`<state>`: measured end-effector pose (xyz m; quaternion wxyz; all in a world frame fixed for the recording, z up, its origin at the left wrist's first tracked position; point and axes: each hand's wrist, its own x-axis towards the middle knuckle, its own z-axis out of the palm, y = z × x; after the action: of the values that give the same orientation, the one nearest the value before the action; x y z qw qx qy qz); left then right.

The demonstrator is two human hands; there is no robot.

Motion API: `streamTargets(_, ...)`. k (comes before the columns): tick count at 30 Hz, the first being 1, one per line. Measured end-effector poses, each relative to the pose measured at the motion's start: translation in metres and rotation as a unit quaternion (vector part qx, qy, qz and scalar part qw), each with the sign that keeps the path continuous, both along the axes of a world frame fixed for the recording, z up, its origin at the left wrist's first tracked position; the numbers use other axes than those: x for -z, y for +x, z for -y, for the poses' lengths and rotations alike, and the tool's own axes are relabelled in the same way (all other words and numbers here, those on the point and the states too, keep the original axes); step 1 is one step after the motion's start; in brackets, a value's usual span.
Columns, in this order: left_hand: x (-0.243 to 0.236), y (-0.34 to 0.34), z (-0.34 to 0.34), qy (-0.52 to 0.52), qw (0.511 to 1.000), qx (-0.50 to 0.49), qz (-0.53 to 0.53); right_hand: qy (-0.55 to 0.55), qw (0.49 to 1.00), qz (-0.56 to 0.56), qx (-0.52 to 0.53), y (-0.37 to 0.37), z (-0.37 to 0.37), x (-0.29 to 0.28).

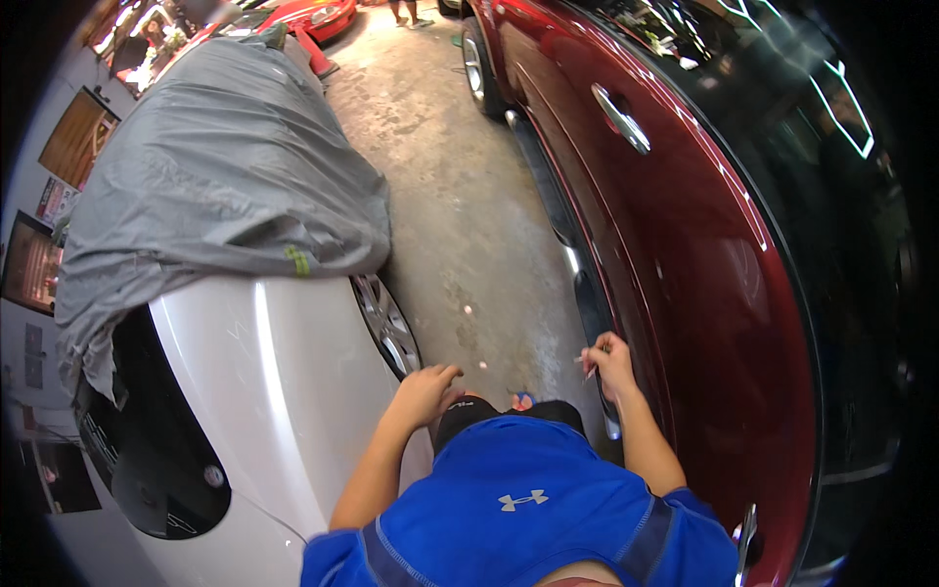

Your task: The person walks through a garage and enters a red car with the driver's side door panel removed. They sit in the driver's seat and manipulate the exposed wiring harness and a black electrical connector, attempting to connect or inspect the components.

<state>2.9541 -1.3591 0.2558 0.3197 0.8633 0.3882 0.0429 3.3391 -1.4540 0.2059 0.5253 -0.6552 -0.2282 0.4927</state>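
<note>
My right hand (611, 364) is closed in a pinch beside the dark red car (704, 323), above its running board (589, 303). Something small, thin and pale pokes out from its fingers; its kind is too small to make out. Near the front wheel (386, 323) of the white car (303, 352), my left hand (423, 393) hangs with bent, slightly parted fingers and nothing visible in it. A grey cloth cover (235, 166) lies over the far part of the white car.
A concrete floor (460, 215) runs between the two cars. Chrome door handles (621, 119) stick out from the red car. Farther off stand a bright red car (311, 18) and a person's legs (406, 12). Framed pictures (78, 137) hang on the left wall.
</note>
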Motion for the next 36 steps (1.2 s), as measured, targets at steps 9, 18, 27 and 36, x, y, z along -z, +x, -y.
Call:
streamTargets(9,0.087,-0.038,-0.214,-0.09,0.973,-0.208,0.039,0.0,0.992,-0.085,-0.09,-0.027,-0.398,0.017)
streamTargets(18,0.086,-0.036,-0.611,-0.068,0.962,-0.251,0.086,-0.073,0.954,0.213,-0.199,0.007,-0.642,0.036)
streamTargets(27,0.243,-0.101,-0.78,-0.117,0.93,-0.347,0.03,-0.191,0.73,0.654,-0.046,0.195,-1.006,-0.06)
streamTargets(36,0.293,-0.143,-1.129,-0.258,0.954,-0.111,-0.103,-0.412,0.65,0.618,0.16,0.192,-1.129,-0.042)
